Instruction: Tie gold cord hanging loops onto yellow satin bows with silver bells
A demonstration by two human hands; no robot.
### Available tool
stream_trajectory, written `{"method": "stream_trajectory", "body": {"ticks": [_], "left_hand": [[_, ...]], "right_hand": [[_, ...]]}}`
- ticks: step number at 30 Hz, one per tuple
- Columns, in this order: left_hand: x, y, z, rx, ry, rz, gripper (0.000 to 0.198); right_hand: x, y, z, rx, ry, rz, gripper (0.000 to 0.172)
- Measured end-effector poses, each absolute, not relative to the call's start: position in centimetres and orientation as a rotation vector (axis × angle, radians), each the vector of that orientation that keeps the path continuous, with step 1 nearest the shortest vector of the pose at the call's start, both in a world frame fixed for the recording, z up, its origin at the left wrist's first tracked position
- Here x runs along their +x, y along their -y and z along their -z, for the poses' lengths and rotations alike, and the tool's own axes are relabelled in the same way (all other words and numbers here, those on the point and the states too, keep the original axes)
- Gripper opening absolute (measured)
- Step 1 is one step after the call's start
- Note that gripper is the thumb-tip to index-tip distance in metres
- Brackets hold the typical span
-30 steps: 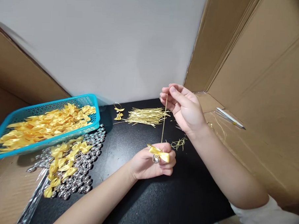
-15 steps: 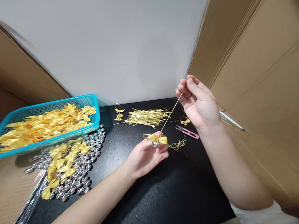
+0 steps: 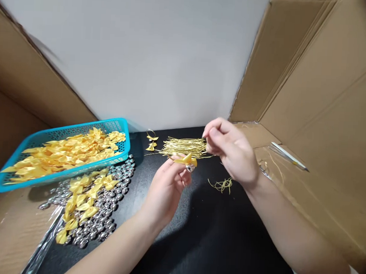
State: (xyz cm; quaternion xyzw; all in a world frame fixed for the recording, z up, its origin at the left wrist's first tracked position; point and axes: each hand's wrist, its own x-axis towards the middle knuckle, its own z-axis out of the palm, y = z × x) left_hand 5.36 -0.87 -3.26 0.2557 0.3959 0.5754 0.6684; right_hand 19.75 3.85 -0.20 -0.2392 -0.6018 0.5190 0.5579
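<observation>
My left hand [image 3: 165, 188] is raised over the black mat [image 3: 215, 239] and pinches a small yellow ribbon bow with a silver bell [image 3: 187, 161]. My right hand [image 3: 231, 153] is just right of it, fingers pinched closed near the bow, apparently on the thin gold cord, which is hard to make out. Behind both hands lies a bundle of cut gold cords [image 3: 184, 146]. Two finished bows with loops [image 3: 151, 140] lie at the back of the mat.
A teal basket [image 3: 123, 150] full of yellow bows stands at the left. In front of it lie several silver bells [image 3: 106, 222] and loose bows [image 3: 83, 197]. Gold cord scraps [image 3: 221, 184] lie on the mat. Cardboard walls [image 3: 321, 98] close in right and left; a pen [image 3: 288, 156] rests at right.
My right hand came down and left from holding the cord stretched upward, close to the bow. My left hand rose with the bow. The scissors are now hidden behind my right hand.
</observation>
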Motion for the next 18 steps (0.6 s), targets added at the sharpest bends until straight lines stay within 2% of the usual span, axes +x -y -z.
{"method": "stream_trajectory", "body": {"ticks": [5, 10, 18], "left_hand": [[4.8, 1.0, 2.5, 0.612, -0.872, -1.352, 0.012], [4.6, 1.1, 2.2, 0.641, -0.911, -1.372, 0.015], [4.6, 1.1, 2.5, 0.931, -0.976, -1.659, 0.024]], "right_hand": [[18.8, -3.0, 0.9, -0.676, 1.677, -1.256, 0.025], [18.4, -3.7, 1.3, -0.622, 1.54, -1.45, 0.019], [18.4, -3.7, 1.1, -0.51, 1.384, -1.5, 0.018]]}}
